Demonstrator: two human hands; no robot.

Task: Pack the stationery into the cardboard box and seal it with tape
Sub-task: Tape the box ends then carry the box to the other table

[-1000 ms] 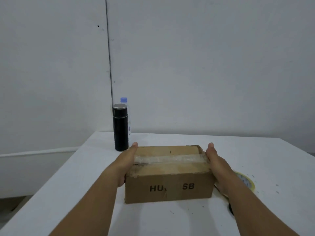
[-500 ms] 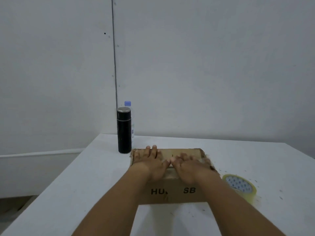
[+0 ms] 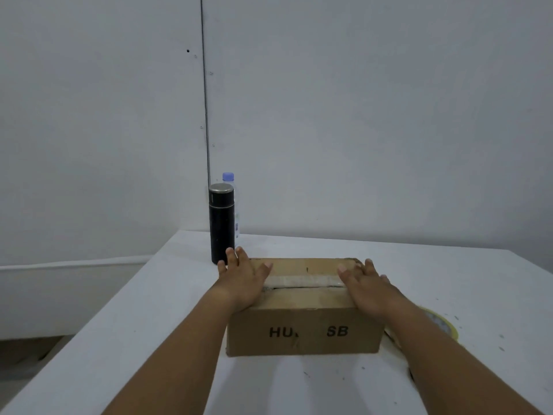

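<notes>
Beneath spread fingers (image 3: 241,261), cardboard box (image 3: 305,317)

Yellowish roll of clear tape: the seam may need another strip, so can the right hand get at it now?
Probably yes. The right hand lies flat and empty on the brown cardboard box, and the yellowish tape roll sits just right of the box, under that forearm, nothing between.

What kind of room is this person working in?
Likely a bare workroom used for packing: plain white walls, a white table with a taped cardboard box, a tape roll beside it, and a black flask.
</notes>
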